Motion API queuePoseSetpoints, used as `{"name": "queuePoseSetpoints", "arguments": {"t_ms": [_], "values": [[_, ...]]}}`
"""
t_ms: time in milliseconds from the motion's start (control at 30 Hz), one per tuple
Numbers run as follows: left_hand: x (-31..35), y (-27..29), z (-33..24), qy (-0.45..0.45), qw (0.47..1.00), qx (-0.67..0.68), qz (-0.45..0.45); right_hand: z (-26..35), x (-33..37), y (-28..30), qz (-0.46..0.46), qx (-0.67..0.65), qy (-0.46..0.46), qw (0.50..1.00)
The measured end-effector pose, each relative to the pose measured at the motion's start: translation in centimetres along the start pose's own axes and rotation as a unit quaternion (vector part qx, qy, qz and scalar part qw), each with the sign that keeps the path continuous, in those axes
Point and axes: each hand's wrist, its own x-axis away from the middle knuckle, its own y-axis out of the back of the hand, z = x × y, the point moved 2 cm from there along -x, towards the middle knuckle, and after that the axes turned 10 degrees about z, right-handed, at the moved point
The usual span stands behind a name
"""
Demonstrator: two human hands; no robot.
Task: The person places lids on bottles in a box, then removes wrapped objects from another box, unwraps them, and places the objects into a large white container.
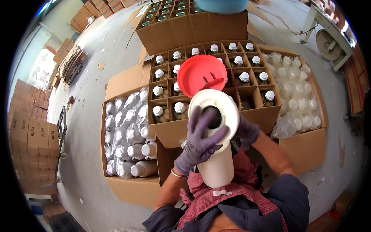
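Note:
My left hand [195,145], in a purple-grey glove, curls over a white plastic vessel [217,170] held in front of my body. This vessel has a wide ring-shaped top [228,106] around a dark round opening, and a pale cylinder hangs below it. Fingers of the left hand lie across the ring and the edge of the opening. My right hand [246,130], also gloved, is against the ring's right side; its fingers are mostly hidden behind it. Just beyond, a red round dish [193,71] rests on the bottles, holding a red strip [213,83] with two dark spikes.
White-capped bottles [244,77] stand in a divided carton [166,127]. Bagged white bottles [133,133] fill a left carton [131,189]; a right carton [303,150] holds wrapped pale bottles [297,94]. Behind are another divided carton [189,29] and a blue basin [222,5].

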Motion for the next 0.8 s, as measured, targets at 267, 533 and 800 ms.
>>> {"name": "queuePoseSetpoints", "arguments": {"t_ms": [267,533,800], "values": [[-1.2,0.1,-0.9,0.005,0.996,-0.07,0.048,-1.2,-6.5,8.0,0.31,-0.012,-0.243,0.919],[-0.8,-3.1,-1.6,0.156,0.945,0.18,0.225,-9.0,-9.8,9.4,-0.003,0.389,-0.203,0.899],[-1.5,-4.3,-1.0,0.179,0.91,0.155,0.34,-12.6,14.0,18.9,-0.047,0.469,-0.458,0.754]]}}
